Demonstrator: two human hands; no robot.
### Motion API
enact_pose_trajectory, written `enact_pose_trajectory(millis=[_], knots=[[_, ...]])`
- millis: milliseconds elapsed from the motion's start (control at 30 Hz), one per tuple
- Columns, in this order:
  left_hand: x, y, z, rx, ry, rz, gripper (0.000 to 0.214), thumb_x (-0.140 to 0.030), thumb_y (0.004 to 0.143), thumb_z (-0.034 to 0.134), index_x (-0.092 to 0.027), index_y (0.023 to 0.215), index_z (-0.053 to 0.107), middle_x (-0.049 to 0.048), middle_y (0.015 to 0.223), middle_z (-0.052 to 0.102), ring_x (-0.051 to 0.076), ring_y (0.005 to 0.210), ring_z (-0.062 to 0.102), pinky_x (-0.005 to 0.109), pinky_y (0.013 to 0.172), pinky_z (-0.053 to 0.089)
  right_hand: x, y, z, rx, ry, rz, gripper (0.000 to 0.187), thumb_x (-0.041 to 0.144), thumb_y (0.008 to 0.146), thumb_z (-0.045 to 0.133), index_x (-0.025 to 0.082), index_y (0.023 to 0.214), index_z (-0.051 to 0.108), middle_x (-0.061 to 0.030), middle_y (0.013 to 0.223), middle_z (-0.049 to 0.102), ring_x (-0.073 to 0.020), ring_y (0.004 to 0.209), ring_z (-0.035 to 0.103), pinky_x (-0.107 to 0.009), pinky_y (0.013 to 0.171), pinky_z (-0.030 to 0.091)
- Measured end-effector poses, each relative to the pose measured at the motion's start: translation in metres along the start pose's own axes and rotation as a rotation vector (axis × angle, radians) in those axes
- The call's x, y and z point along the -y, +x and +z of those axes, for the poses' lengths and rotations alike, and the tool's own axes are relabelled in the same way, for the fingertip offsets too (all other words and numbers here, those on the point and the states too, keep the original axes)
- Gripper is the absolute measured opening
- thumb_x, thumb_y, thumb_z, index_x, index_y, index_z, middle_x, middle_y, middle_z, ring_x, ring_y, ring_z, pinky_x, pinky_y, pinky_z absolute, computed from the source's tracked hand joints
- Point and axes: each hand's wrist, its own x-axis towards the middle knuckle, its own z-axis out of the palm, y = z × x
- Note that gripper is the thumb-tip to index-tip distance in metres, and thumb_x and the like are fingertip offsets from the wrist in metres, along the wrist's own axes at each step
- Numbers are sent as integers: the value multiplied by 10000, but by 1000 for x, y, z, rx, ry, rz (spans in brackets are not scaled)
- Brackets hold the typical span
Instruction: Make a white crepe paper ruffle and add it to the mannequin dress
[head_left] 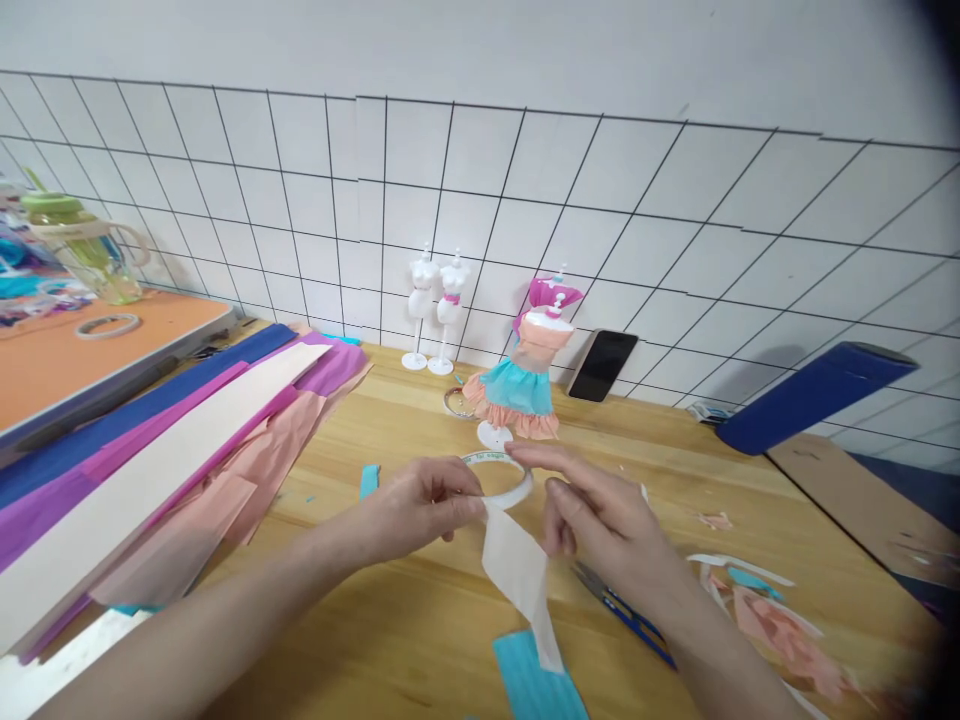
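A roll of white tape [517,491] sits between two hands at the center of the frame, just above the desk [337,620]. The left hand [424,508] pinches the upper end of a white strip [516,560] between thumb and fingers, right beside the roll. The right hand [604,505] stretches its index finger to the roll's upper edge, the other fingers curled; whether they grip anything cannot be told from this angle. The strip hangs down, twisted, its lower end over a piece of turquoise paper [523,685] at bottom center.

Blue-handled scissors [637,630] lie partly behind the right forearm, with peach, white and turquoise scraps [780,630] at lower right. A small turquoise piece [368,480] rests just left of the left hand.

Beyond the hands, a mannequin in a peach-and-turquoise dress [525,385] stands in front of another in magenta [541,292], with two white mannequins [421,300] to their left and a phone [602,365] leaning on the wall [315,150] to their right. A blue cylinder [817,397] tilts at right. Long sheets of colored paper [172,470] fan across the left side, below an orange surface [180,318] bearing a second roll [109,333] and a green-lidded cup [90,255].
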Motion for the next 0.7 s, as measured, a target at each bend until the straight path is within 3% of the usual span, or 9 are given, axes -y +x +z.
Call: enact_pose_trajectory(millis=[100, 167, 333, 500, 600, 700], knots=[[-3, -7, -2, 55, 101, 64, 242, -311, 878, 507, -127, 823, 656, 56, 857, 578, 102, 672, 494, 225, 593, 423, -9, 3, -4, 172, 122, 28, 303, 217, 918, 377, 227, 1054, 648, -27, 779, 669, -102, 422, 568, -245, 437, 429], [-4, -9, -4, 75, 208, 141, 259, -311, 897, 482, -129, 825, 652, 74, 898, 596, 112, 715, 510, 225, 621, 414, -13, 4, -5, 228, 112, -55, 296, 186, 902, 393, 228, 981, 676, -50, 934, 656, -82, 439, 559, -248, 460, 435], [-1, -13, -5, 78, 526, 249, 279, -308, 917, 458, -139, 814, 655, 83, 921, 631, 121, 720, 557, 226, 650, 398, -13, 7, -4, 252, -77, -260, 308, 55, 824, 412, 216, 894, 665, -44, 856, 655, -155, 724, 603, -283, 642, 457], [7, -17, 1, -49, 792, 234, 274, -257, 937, 410, -186, 844, 658, 41, 837, 658, 124, 675, 597, 218, 586, 370, -13, 10, 2, 229, -130, -336, 256, 45, 783, 410, 181, 831, 621, -54, 801, 632, -148, 665, 561, -264, 582, 420], [8, -18, -2, -99, 865, 245, 273, -257, 937, 409, -192, 848, 658, 37, 813, 671, 124, 651, 585, 232, 600, 377, -14, 10, 3, 229, -154, -304, 228, 46, 749, 445, 177, 836, 610, -42, 781, 613, -128, 588, 495, -248, 515, 363], [3, -16, -8, -76, 849, 286, 232, -272, 905, 470, -187, 821, 670, 57, 865, 697, 154, 733, 576, 280, 703, 418, -19, 14, 4, 253, -17, -209, 206, 69, 740, 469, 179, 801, 633, -34, 752, 607, -130, 593, 482, -253, 522, 350]])
